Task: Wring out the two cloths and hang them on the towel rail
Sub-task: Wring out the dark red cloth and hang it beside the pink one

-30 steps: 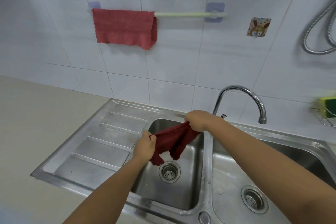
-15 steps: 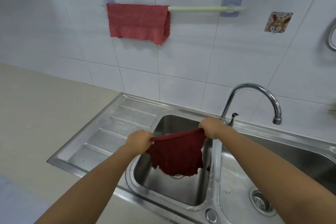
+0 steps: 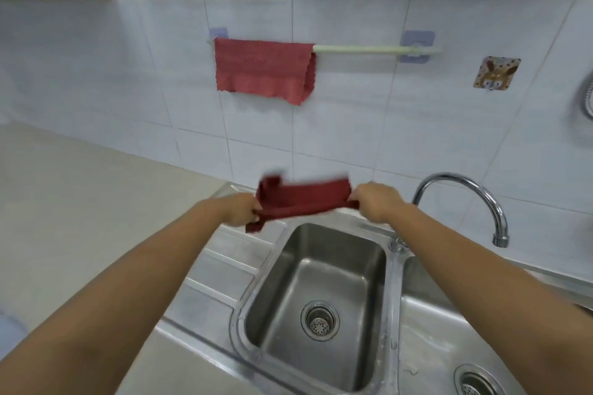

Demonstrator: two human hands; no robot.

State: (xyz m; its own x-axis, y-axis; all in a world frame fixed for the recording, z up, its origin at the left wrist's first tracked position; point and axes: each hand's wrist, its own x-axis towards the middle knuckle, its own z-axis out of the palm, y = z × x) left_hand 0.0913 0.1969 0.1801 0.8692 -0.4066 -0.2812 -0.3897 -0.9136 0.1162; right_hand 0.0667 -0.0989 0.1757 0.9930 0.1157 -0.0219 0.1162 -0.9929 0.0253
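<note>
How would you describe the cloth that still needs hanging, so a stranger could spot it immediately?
Start at the stainless steel sink basin below the white tiled wall. Just above its far edge, the left hand and right hand stretch a dark maroon cloth between them. Unlike the lighter red cloth draped over the pale towel rail, it is darker and held in mid-air.

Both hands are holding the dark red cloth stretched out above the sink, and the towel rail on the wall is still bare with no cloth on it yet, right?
Not quite. The head view shows the towel rail already carries a lighter red cloth on its left part; only the right part is bare. The rest holds: left hand and right hand stretch the dark red cloth above the sink.
</note>
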